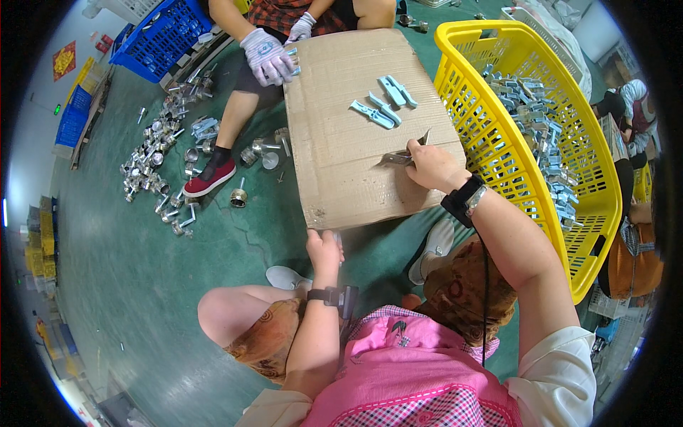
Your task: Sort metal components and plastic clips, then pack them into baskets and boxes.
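My right hand [432, 166] is closed on a dark grey metal piece [394, 158] with a pointed end, over the cardboard sheet [356, 178]. Its exact kind is unclear. At the sheet's near left corner is my left hand [324, 249], fingers curled in; something small and pale seems to show beside them, too hidden to name. Farther up the cardboard lie several light blue, long clip-like parts [371, 114]. Across from me, a person's gloved hand [269, 58] rests at the sheet's far left edge, next to more blue parts, and the other gloved hand [302, 27] is behind the edge.
A yellow basket [491, 149] holding many blue and metal parts stands close on the right. On the green floor at left lie scattered metal fittings [153, 149], around the other person's red shoe [210, 178]. A blue crate [160, 39] stands at the far left.
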{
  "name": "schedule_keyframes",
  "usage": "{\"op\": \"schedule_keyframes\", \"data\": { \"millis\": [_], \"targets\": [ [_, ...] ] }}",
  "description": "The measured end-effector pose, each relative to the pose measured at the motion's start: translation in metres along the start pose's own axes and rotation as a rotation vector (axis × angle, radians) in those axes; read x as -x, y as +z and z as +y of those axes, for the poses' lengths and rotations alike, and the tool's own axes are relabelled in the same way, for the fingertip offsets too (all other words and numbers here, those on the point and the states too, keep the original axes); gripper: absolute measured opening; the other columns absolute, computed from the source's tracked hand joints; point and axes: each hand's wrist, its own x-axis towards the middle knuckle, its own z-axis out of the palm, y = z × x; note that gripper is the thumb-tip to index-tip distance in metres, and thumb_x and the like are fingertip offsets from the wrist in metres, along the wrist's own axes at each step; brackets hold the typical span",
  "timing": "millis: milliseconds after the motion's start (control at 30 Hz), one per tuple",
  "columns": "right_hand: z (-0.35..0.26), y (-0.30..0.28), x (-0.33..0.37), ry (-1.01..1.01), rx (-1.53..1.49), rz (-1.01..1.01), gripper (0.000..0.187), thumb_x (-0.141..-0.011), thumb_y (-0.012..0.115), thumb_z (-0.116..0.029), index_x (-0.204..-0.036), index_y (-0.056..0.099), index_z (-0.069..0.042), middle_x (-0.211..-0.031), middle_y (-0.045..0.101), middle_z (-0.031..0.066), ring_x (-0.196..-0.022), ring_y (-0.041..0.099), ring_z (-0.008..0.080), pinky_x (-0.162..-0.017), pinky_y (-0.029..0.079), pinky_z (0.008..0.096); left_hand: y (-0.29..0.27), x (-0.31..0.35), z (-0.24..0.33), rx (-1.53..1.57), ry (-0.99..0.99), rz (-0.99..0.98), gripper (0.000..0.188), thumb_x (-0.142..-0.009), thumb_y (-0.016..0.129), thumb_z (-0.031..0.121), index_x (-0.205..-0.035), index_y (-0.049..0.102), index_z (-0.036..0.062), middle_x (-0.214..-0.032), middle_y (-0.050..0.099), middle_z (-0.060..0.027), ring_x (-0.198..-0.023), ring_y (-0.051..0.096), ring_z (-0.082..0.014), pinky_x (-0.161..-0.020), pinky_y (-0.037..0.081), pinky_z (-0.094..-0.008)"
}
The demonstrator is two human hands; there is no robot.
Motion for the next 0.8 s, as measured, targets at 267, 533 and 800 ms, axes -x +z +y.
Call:
{"op": "schedule_keyframes", "data": {
  "millis": [267,533,800],
  "targets": [
    [-0.0021,-0.0022,0.0015,-0.004,-0.003,0.008,0.027,-0.079,0.056,-0.017,-0.097,0.047,0.003,-0.084,0.064,0.0244,-0.082,0.063,0.0391,-0.073,0.050,0.0461,0.0006,0.0026,0.0025,-0.003,0.026,0.012,0.030,-0.085,0.041,0.006,-0.115,0.042,0.0016,-0.054,0.051,-0.0091,-0.035,0.047,-0.0152,-0.029,0.037,-0.0289],
    [-0.0014,-0.0016,0.0009,0.005,0.006,0.003,0.027,-0.080,0.056,-0.017,-0.097,0.047,0.002,-0.083,0.064,0.0238,-0.082,0.063,0.0388,-0.072,0.051,0.0463,0.0017,0.0037,0.0046,-0.004,0.025,0.024,0.026,-0.085,0.042,0.005,-0.110,0.042,-0.0007,-0.055,0.051,-0.0092,-0.036,0.047,-0.0155,-0.030,0.037,-0.0291],
    [0.0017,0.0026,-0.0007,-0.003,-0.003,0.024,0.026,-0.079,0.056,-0.017,-0.096,0.048,0.002,-0.082,0.064,0.0240,-0.081,0.063,0.0392,-0.071,0.051,0.0467,0.0016,0.0040,0.0046,0.001,0.020,0.020,0.026,-0.085,0.041,0.005,-0.110,0.043,-0.0001,-0.055,0.051,-0.0090,-0.036,0.047,-0.0153,-0.030,0.038,-0.0289]
  ]
}}
